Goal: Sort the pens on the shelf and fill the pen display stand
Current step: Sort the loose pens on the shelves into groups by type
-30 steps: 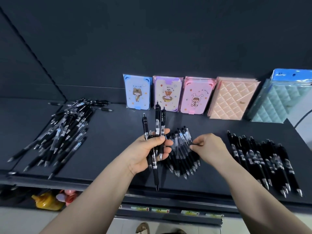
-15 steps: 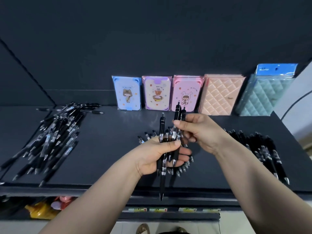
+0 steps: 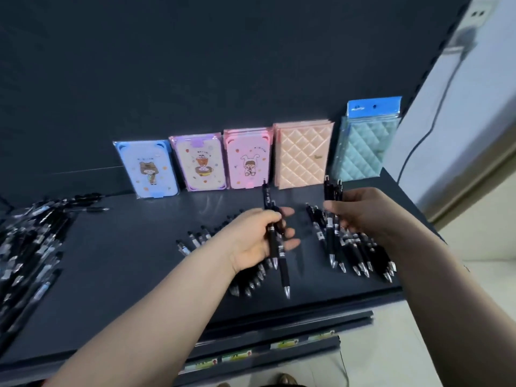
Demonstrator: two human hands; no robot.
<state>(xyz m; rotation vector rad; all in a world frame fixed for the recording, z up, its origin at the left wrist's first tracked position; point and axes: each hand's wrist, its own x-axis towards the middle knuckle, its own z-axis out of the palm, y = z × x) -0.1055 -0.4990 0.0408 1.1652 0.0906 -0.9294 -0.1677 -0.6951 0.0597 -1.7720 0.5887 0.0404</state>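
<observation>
In the head view, the left grip (image 3: pixel 257 238) was closed round what looked like two black retractable pens with silver tips (image 3: pixel 282 265), held nearly upright with the tips towards the person. Half a second before, the right grip (image 3: pixel 360 213) had been pinching the tops of that same bundle. It had since drawn away to the right, curled round two or three black click pens (image 3: pixel 331 191) lifted out of it, and the left bundle was thinner.

Directly beneath the right grip lay the right-hand row of black pens (image 3: pixel 360 255) on the dark shelf (image 3: pixel 125 263), tips towards the front edge. Beneath the left grip and just to its left lay a middle fan of black pens (image 3: pixel 195 241). Well off to its left sprawled a loose heap of black pens (image 3: pixel 30 241).

The split-off pens were probably bound for the row under the right grip, so sorting was under way. No display stand was in view, and filling it seemed not yet begun.
</observation>
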